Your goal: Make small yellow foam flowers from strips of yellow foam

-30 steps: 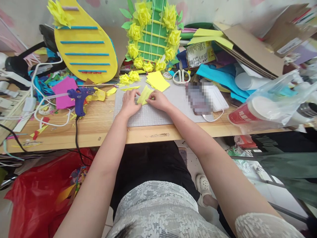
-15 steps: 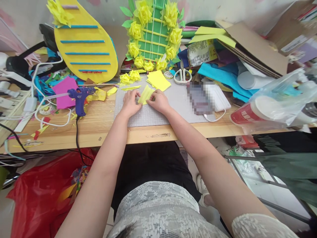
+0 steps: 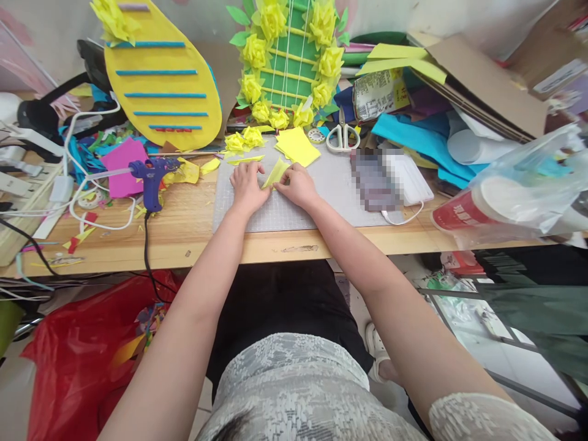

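The right hand [image 3: 298, 185] pinches the yellow paper [image 3: 276, 173] at its ten o'clock, over the grey mat [image 3: 333, 191]; the left hand [image 3: 249, 187] has it at two o'clock, its hold unclear.

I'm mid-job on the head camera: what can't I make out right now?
All in the head view:
Yellow paper: lower edge partly hidden by the fingers of the left hand and right hand; the left hand's exact contact is too small to tell.
Phone: screen blurred by pixelation.
Green board: top cut off by the picture's upper edge.
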`<state>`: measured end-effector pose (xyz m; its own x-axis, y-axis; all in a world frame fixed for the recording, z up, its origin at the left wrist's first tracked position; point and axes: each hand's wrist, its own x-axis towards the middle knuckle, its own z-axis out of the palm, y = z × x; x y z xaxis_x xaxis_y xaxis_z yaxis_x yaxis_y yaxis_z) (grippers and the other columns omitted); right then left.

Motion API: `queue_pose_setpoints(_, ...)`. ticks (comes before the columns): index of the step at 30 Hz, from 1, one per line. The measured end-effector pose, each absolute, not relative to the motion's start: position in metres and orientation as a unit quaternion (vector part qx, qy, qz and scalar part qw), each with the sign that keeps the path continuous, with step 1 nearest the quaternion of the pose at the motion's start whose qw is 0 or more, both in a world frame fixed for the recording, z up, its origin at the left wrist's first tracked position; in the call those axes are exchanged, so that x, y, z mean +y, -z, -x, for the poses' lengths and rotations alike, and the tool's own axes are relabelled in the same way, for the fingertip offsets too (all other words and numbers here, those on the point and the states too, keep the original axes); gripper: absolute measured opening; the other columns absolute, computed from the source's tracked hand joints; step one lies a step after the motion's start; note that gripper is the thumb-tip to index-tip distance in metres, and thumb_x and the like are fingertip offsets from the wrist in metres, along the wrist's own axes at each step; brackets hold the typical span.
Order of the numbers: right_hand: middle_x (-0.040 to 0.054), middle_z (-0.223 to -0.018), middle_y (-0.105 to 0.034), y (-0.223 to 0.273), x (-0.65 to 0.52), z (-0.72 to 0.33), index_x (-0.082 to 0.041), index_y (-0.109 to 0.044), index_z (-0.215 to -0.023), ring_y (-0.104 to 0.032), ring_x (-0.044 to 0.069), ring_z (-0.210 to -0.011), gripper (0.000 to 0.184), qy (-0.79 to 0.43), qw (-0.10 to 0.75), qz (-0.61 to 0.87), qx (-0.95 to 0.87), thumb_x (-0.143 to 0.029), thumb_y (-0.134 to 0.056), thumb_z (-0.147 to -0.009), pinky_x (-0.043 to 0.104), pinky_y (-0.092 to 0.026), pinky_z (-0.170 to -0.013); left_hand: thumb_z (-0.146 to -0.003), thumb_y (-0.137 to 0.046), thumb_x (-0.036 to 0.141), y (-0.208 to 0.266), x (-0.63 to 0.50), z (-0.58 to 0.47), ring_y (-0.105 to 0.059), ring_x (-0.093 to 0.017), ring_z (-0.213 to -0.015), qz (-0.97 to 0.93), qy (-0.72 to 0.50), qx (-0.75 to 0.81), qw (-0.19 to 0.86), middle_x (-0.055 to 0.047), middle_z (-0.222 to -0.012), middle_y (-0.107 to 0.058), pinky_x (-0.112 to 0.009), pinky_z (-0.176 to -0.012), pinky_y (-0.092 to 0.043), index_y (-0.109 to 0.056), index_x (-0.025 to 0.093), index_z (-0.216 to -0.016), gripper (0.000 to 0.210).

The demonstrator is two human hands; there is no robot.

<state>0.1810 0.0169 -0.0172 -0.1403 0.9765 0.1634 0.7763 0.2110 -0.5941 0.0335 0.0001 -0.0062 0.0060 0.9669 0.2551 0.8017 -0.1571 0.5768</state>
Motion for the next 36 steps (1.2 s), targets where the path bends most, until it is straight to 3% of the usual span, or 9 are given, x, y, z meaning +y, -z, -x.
queue_pose_setpoints(4, 0.0111, -0.101, -0.057, 0.018, 0.012, -0.18, -0.018, -0.06, -0.082, -0.053, 0.026, -0.101, 0.011, -0.152, 0.252, 0.596, -0.747, -0.029, -0.059, -0.08, 0.043, -0.047, -0.091, -0.07, -0.071, 0.022, 0.008, 0.001, -0.032, -0.045, -0.031, -0.116, -0.703, -0.296, 0.633, 0.132, -0.009, -0.112, -0.051, -0.046, -0.102, -0.033, -0.053, 0.026, -0.097, 0.032)
queue_pose_setpoints(8, 0.0143, -0.107, -0.057, 0.017, 0.006, -0.178, -0.016, -0.057, -0.1, -0.05, 0.028, -0.103, 0.021, -0.094, 0.242, 0.577, -0.774, -0.028, -0.057, -0.083, 0.044, -0.046, -0.091, -0.072, -0.069, 0.023, 0.005, 0.0, -0.032, -0.045, -0.032, -0.117, -0.705, -0.254, 0.648, 0.136, -0.011, -0.115, -0.051, -0.046, -0.102, -0.033, -0.055, 0.024, -0.099, 0.03)
queue_pose_setpoints(13, 0.0156, -0.112, -0.055, 0.016, 0.004, -0.181, -0.015, -0.054, -0.107, -0.049, 0.029, -0.108, 0.023, -0.084, 0.221, 0.584, -0.777, -0.018, -0.048, -0.084, 0.044, -0.046, -0.091, -0.077, -0.065, 0.028, -0.001, -0.004, -0.033, -0.044, -0.031, -0.12, -0.711, -0.213, 0.657, 0.131, -0.011, -0.118, -0.051, -0.045, -0.104, -0.032, -0.055, 0.024, -0.104, 0.029)
queue_pose_setpoints(20, 0.0119, -0.106, -0.057, 0.018, 0.008, -0.194, -0.019, -0.053, -0.104, -0.05, 0.025, -0.101, 0.023, -0.11, 0.287, 0.562, -0.767, -0.014, -0.043, -0.083, 0.04, -0.046, -0.086, -0.077, -0.064, 0.029, -0.004, -0.004, -0.033, -0.045, -0.031, -0.12, -0.712, -0.193, 0.663, 0.129, -0.01, -0.119, -0.052, -0.045, -0.103, -0.033, -0.054, 0.025, -0.104, 0.029)
queue_pose_setpoints(29, 0.0083, -0.091, -0.061, 0.024, 0.012, -0.184, -0.019, -0.055, -0.087, -0.051, 0.021, -0.087, 0.009, -0.173, 0.258, 0.486, -0.817, -0.016, -0.047, -0.082, 0.035, -0.042, -0.083, -0.079, -0.065, 0.033, -0.003, -0.007, -0.03, -0.044, -0.032, -0.12, -0.715, -0.192, 0.662, 0.116, -0.011, -0.119, -0.052, -0.044, -0.103, -0.032, -0.055, 0.023, -0.102, 0.027)
queue_pose_setpoints(33, 0.0084, -0.09, -0.06, 0.026, 0.012, -0.185, -0.018, -0.056, -0.089, -0.051, 0.021, -0.086, 0.012, -0.172, 0.256, 0.491, -0.815, -0.015, -0.047, -0.082, 0.034, -0.041, -0.082, -0.075, -0.07, 0.04, -0.002, -0.005, -0.022, -0.044, -0.033, -0.12, -0.7, -0.196, 0.676, 0.119, -0.011, -0.118, -0.052, -0.046, -0.102, -0.033, -0.055, 0.024, -0.104, 0.036)
queue_pose_setpoints(36, 0.0083, -0.089, -0.06, 0.024, 0.011, -0.184, -0.018, -0.056, -0.088, -0.051, 0.02, -0.086, 0.013, -0.168, 0.255, 0.493, -0.815, -0.015, -0.046, -0.082, 0.034, -0.04, -0.082, -0.069, -0.075, 0.035, -0.002, -0.001, -0.013, -0.048, -0.03, -0.117, -0.701, -0.213, 0.664, 0.148, -0.01, -0.116, -0.055, -0.045, -0.101, -0.035, -0.054, 0.024, -0.113, 0.05)
